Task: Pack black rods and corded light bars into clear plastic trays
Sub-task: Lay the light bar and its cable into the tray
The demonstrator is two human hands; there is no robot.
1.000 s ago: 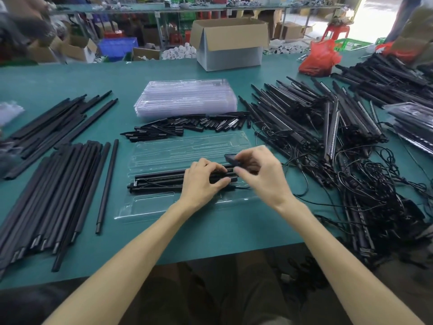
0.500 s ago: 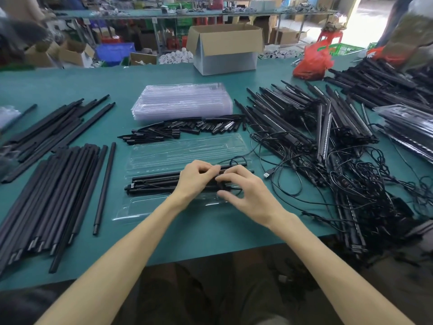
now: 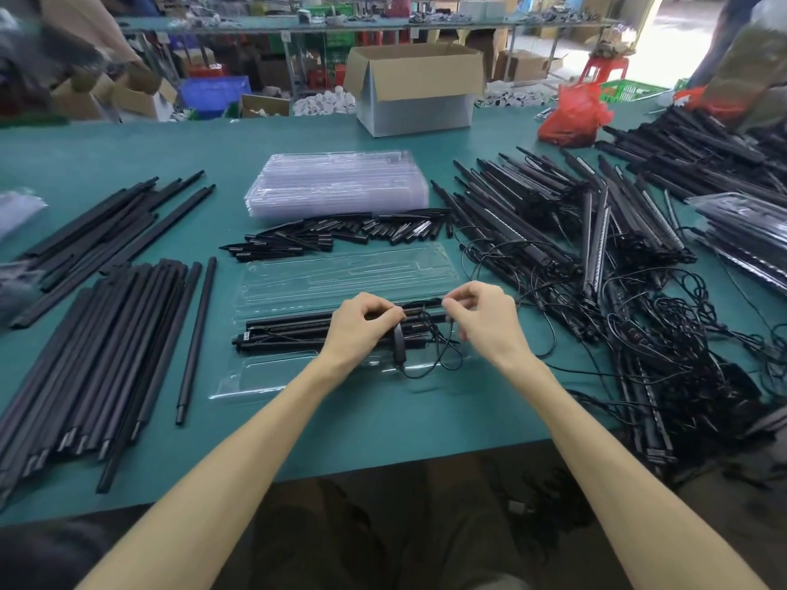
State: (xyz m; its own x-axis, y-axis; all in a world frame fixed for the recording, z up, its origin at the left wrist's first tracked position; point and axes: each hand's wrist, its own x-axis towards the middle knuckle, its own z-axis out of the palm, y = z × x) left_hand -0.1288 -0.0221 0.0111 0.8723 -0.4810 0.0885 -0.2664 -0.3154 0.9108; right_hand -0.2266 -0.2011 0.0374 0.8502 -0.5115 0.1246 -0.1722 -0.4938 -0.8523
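An open clear tray [image 3: 272, 379] lies on the green bench [image 3: 383, 423], holding black rods [image 3: 289, 330] and a looped cord [image 3: 443, 355]. The left hand [image 3: 362, 330] and right hand [image 3: 485, 317] each pinch the cord above the rods. A stack of empty trays [image 3: 336, 183] sits behind.

on the teal counter [image 3: 127, 155], the rods [image 3: 106, 334] left of the clear open tray [image 3: 340, 270] are matte black, the corded light bars [image 3: 596, 232] right of it black with pale dotted strips, while beyond it sit a brown-and-grey box [image 3: 415, 91] and a red bag [image 3: 573, 115].
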